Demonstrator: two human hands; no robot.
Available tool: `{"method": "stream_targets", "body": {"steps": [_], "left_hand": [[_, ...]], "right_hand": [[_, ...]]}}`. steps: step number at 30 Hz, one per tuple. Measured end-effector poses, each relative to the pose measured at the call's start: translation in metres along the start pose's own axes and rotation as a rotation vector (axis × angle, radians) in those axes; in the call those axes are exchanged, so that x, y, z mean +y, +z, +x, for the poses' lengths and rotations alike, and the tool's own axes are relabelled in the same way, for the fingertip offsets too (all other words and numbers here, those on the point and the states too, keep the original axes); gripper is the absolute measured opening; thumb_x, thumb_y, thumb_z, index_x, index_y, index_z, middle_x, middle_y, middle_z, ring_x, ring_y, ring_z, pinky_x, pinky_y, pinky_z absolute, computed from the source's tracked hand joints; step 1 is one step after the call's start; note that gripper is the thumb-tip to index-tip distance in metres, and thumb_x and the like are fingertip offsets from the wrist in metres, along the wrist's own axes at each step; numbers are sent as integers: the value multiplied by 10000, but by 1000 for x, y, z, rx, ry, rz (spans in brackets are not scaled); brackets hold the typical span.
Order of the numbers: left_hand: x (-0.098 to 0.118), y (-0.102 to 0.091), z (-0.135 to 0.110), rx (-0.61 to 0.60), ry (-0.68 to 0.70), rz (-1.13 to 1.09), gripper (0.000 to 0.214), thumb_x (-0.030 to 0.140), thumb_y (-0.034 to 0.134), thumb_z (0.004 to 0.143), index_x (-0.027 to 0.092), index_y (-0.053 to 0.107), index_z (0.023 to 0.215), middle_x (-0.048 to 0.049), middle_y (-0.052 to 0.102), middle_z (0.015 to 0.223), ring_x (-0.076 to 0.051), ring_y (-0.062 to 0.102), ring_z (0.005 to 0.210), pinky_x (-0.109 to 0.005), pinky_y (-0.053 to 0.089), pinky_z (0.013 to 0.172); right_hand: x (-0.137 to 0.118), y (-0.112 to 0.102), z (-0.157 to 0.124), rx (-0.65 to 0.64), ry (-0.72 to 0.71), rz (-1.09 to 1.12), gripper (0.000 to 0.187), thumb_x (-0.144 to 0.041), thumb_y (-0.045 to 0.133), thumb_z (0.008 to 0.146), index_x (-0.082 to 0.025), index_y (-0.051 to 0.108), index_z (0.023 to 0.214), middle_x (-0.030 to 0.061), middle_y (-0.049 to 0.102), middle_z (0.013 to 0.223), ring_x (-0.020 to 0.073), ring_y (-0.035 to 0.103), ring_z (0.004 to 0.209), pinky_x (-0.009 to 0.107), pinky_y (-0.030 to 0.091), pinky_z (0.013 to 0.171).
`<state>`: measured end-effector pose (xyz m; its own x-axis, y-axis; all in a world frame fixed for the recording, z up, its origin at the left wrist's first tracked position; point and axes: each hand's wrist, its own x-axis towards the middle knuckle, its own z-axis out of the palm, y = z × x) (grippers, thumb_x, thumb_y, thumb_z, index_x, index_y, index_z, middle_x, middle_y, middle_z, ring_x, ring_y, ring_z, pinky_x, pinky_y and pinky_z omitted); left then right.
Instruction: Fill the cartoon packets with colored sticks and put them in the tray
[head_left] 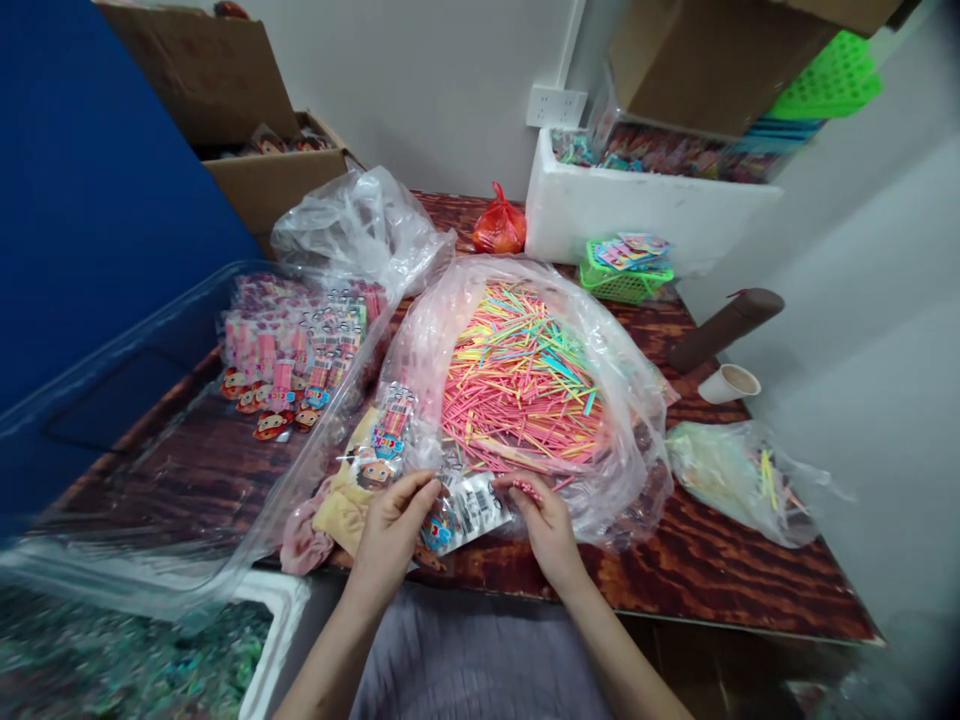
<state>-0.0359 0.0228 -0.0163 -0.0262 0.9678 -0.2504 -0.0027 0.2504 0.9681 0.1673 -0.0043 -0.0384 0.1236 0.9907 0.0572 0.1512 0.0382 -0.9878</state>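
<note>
My left hand (405,510) is closed, thumb and fingers pinching the edge of a small printed plastic packet (472,508) with a barcode and a cartoon picture. At the packet's right end, my right hand (544,525) is closed around a few short pink sticks (527,489), their ends showing between thumb and fingers. Just beyond both hands lies a big clear plastic bag (637,455), spread wide and heaped with thin pink, yellow and green sticks (517,390). A filled packet (382,440) rests left of this bag, on a yellow cloth (341,515).
To the left, a clear plastic bin (300,500) holds several filled packets (281,375). Behind stand a cardboard box (262,185), a red bag (499,225), a white foam box (645,210) and a green basket (622,285). A bottle (724,330) and paper cup (729,384) are at right.
</note>
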Motion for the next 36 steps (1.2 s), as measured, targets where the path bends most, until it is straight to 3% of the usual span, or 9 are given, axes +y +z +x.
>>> {"method": "stream_targets", "body": {"steps": [9, 18, 36], "left_hand": [[1, 0, 0, -9, -21, -8, 339, 450, 732, 714, 182, 756, 920, -30, 720, 828, -172, 613, 770, -252, 479, 722], [9, 5, -4, -18, -24, 18, 341, 457, 729, 699, 176, 762, 889, -24, 698, 770, -171, 594, 728, -243, 477, 657], [3, 8, -4, -33, -31, 15, 333, 459, 725, 705, 170, 758, 866, -19, 674, 715, -157, 572, 682, -238, 460, 638]], "right_hand": [[2, 6, -3, -15, 28, 55, 212, -338, 550, 928, -221, 723, 961, 54, 738, 947, 210, 675, 888, 315, 511, 804], [2, 8, -5, -12, 26, 66, 208, -323, 553, 921, -225, 728, 979, 56, 743, 947, 209, 681, 892, 326, 527, 815], [7, 10, -6, 26, 37, 83, 197, -329, 563, 912, -217, 723, 936, 53, 743, 900, 208, 689, 866, 331, 541, 803]]}}
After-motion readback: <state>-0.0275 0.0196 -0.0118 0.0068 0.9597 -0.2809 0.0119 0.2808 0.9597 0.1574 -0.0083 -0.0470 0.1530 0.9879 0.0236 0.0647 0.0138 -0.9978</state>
